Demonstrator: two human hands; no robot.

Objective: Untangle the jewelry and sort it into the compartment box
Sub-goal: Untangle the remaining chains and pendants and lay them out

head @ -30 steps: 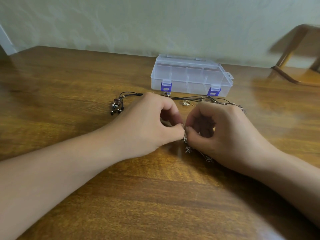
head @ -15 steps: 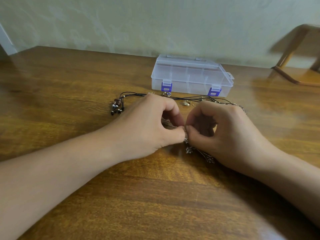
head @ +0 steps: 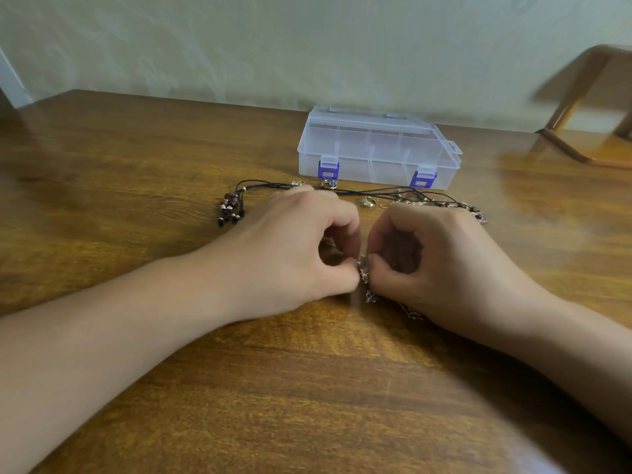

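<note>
My left hand (head: 297,248) and my right hand (head: 437,265) meet at the middle of the table, each pinching a thin silver chain (head: 367,285) between thumb and forefinger. The chain's charms trail down under my right hand. Beyond the hands lies a tangle of black cord necklaces (head: 376,192) with a beaded tassel (head: 229,206) at the left end and small gold rings (head: 369,201) among the cords. The clear compartment box (head: 378,148) with blue latches stands shut behind the tangle.
The wooden table (head: 171,388) runs back to a pale wall. A wooden chair (head: 581,107) stands at the far right, beside the table's edge.
Both hands stay together on the chain; the fingers have shifted only slightly and the dangling charms have moved a little.
</note>
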